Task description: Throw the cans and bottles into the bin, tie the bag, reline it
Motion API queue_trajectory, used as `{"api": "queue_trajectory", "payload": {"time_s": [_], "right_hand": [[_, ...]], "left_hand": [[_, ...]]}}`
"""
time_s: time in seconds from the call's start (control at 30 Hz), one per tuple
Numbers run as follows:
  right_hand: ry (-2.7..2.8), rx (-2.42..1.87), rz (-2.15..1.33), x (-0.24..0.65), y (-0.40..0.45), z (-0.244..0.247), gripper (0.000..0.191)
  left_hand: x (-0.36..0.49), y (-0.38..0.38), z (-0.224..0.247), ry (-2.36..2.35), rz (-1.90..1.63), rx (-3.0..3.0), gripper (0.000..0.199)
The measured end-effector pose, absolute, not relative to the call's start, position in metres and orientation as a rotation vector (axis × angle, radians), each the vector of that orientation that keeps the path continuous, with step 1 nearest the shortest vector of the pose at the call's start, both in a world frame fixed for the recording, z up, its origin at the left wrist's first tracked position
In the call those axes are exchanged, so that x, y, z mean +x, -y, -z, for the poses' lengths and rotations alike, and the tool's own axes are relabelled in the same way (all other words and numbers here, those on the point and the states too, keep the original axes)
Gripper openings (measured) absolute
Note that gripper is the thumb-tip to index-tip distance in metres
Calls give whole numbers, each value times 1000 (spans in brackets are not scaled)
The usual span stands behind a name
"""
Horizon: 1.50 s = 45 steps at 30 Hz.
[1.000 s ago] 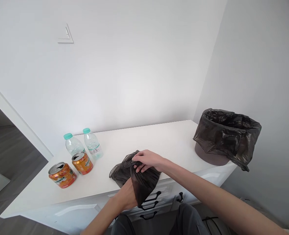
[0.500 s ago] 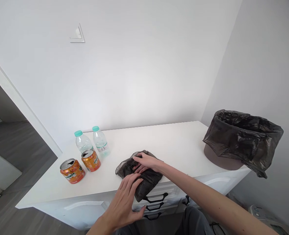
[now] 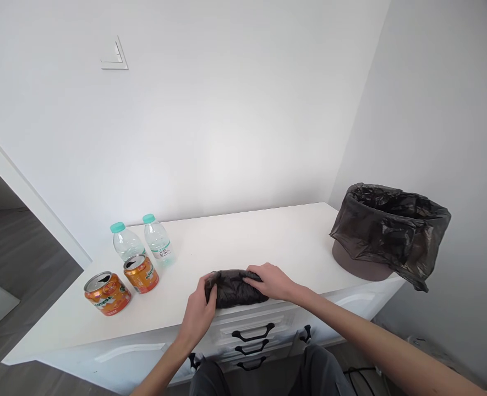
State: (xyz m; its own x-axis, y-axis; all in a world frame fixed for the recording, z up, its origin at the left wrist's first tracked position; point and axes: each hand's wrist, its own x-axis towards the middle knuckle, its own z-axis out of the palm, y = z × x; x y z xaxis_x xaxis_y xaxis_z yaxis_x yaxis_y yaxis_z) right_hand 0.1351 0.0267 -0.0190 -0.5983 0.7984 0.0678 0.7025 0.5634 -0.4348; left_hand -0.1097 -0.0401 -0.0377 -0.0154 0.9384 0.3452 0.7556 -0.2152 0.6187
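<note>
A black plastic bag point(image 3: 237, 289), bunched into a long bundle, lies at the front edge of the white cabinet top. My left hand point(image 3: 201, 308) grips its left end, thumb on the near side and fingers behind. At the other end my right hand point(image 3: 270, 281) is closed on the bag, its thumb pressed on top. What the bag holds, if anything, is hidden.
Two orange soda cans point(image 3: 108, 293) point(image 3: 141, 273) stand opened at the left, before two clear bottles point(image 3: 158, 239) point(image 3: 126, 242) with teal caps. A brown bin point(image 3: 356, 264) lined with a black bag point(image 3: 392, 231) stands at the right. Black drawer handles point(image 3: 253, 333) stick out in front.
The loose bag has become a compact, elongated bundle lying along the edge. My hands have moved apart to its two ends and closed on it. The view has shifted slightly.
</note>
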Motion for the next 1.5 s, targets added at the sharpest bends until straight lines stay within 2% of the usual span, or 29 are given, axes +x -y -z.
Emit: {"api": "queue_trajectory", "payload": {"time_s": [0.07, 0.13, 0.27, 0.43, 0.57, 0.67, 0.83, 1.0, 1.13, 1.33, 1.5], "right_hand": [[2565, -1293, -476, 123, -40, 29, 24], [2581, -1305, -456, 114, -48, 33, 23], [2577, -1297, -312, 105, -43, 26, 39], [2596, -879, 153, 109, -20, 42, 42], [2591, -959, 48, 119, -18, 75, 54], [2598, -954, -10, 128, -24, 88, 56], [2578, -961, 48, 128, -19, 78, 54], [2452, -1049, 197, 114, 36, 65, 53], [2515, -1029, 181, 96, 67, 77, 61], [2457, -1350, -67, 89, 20, 92, 64], [2468, -1522, -157, 158, -54, 93, 71]], "left_hand": [[-105, 37, 35, -1846, -1054, 2326, 52], [-103, 34, 34, -1736, -873, 2732, 58], [-107, 27, 43, -1555, -444, 3068, 50], [-121, 23, 67, -1653, -398, 2946, 57], [-131, 24, 74, -1623, -403, 2906, 62], [-138, 25, 74, -1609, -392, 2887, 62], [-155, 21, 71, -1555, -398, 2831, 59], [-175, 19, 71, -1726, -541, 2619, 55], [-177, 21, 73, -1776, -603, 2468, 54], [-175, 25, 68, -1909, -770, 2179, 56], [-172, 29, 62, -1949, -783, 2080, 57]]}}
